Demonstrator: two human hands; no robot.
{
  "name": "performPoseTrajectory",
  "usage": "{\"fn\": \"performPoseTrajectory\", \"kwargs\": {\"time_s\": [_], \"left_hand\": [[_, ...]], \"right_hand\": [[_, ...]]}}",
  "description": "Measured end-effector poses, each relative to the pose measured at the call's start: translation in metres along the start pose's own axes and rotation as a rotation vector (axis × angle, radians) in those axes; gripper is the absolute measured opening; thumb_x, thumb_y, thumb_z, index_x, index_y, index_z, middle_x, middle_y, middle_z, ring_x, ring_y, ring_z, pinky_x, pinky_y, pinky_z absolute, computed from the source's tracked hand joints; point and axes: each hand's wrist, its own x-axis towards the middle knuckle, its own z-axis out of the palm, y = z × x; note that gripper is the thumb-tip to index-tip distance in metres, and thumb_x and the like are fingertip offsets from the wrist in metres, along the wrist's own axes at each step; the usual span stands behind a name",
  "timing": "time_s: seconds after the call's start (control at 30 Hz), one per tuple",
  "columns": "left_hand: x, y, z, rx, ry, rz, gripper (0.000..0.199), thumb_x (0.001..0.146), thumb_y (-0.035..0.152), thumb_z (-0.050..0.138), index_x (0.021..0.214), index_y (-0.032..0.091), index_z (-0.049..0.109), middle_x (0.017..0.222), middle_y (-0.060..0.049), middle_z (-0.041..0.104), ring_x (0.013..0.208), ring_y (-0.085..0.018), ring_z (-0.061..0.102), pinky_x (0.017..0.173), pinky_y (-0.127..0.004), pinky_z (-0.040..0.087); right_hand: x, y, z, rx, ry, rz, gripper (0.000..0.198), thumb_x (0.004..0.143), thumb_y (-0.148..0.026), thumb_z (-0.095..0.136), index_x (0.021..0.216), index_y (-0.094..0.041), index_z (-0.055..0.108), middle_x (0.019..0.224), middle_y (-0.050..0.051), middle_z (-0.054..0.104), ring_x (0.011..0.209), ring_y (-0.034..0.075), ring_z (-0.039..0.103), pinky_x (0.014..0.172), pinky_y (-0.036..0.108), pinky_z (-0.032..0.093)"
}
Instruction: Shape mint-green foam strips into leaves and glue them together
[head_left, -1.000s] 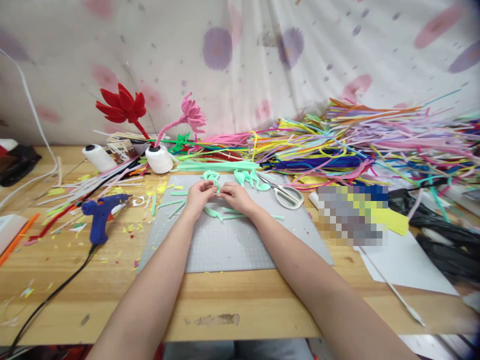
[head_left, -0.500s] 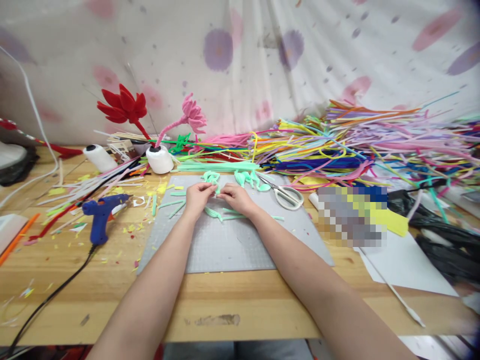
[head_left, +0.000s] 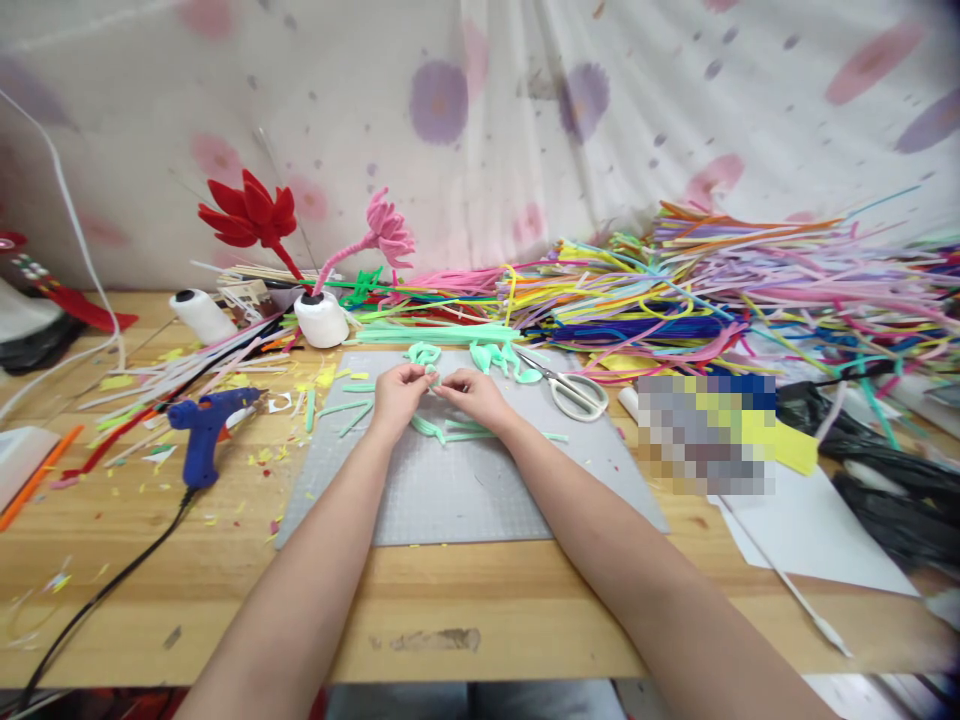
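Piece in mint green (head_left: 432, 369), head view.
Pinched between thumb and fingertips of left hand (head_left: 401, 395) and right hand (head_left: 472, 393), the two close together over the far part of gray cutting mat (head_left: 465, 510); finer shape hidden by fingers. Handling, as judged: steady hold with the left, small turns with the right, light pressure to spare the fuzz. On mat: mint strips (head_left: 352, 407) left of the left hand; looped piece (head_left: 422, 352) just beyond the fingertips; petal-like pieces (head_left: 491, 357) beyond the right hand; scissors (head_left: 576, 393) beside those. On tabletop (head_left: 450, 590): blue glue gun (head_left: 201, 440) at left; stem pile (head_left: 675, 290), red flower (head_left: 251, 212) and pink flower (head_left: 388, 232) at back. Obstructions: looped piece ahead, bent piece (head_left: 427, 429) between the wrists, likely cramping movement.
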Motion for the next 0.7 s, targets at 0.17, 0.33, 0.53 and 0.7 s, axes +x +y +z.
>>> {"fn": "performPoseTrajectory", "kwargs": {"time_s": [0.17, 0.33, 0.53, 0.7], "left_hand": [[-0.002, 0.013, -0.017, 0.233, -0.015, 0.046, 0.033, 0.060, 0.044, 0.063, 0.081, 0.017, 0.063, 0.064, 0.000, 0.059, 0.058, -0.012, 0.051, 0.060, -0.023, 0.039], [-0.014, 0.031, -0.035, 0.794, -0.259, 0.025, 0.031, 0.065, 0.052, 0.054, 0.066, 0.021, 0.062, 0.050, 0.001, 0.052, 0.047, -0.013, 0.044, 0.051, -0.024, 0.029], [-0.029, 0.036, -0.025, 1.087, -0.283, 0.053, 0.019, 0.067, 0.038, 0.053, 0.061, 0.021, 0.056, 0.060, -0.003, 0.058, 0.059, -0.017, 0.052, 0.055, -0.025, 0.029], [-0.021, 0.030, -0.022, 0.822, 0.002, 0.058, 0.008, 0.063, 0.028, 0.055, 0.067, 0.022, 0.052, 0.061, 0.001, 0.057, 0.059, -0.015, 0.053, 0.057, -0.025, 0.034]], "right_hand": [[0.003, 0.004, 0.002, 0.101, 0.052, 0.224, 0.025, 0.066, -0.038, 0.055, 0.056, -0.016, 0.053, 0.048, -0.006, 0.040, 0.046, 0.006, 0.033, 0.047, 0.020, 0.026], [0.003, 0.001, -0.004, 0.290, 0.104, 0.302, 0.026, 0.063, -0.040, 0.056, 0.055, -0.017, 0.046, 0.044, -0.007, 0.034, 0.041, 0.005, 0.028, 0.042, 0.020, 0.023], [0.003, -0.003, -0.010, 0.470, 0.112, 0.375, 0.023, 0.059, -0.035, 0.058, 0.055, -0.018, 0.043, 0.043, -0.008, 0.036, 0.037, 0.004, 0.028, 0.037, 0.019, 0.021], [0.003, -0.006, -0.011, 0.527, 0.051, 0.411, 0.021, 0.059, -0.032, 0.058, 0.053, -0.017, 0.045, 0.043, -0.007, 0.041, 0.035, 0.003, 0.030, 0.034, 0.018, 0.020]]}}
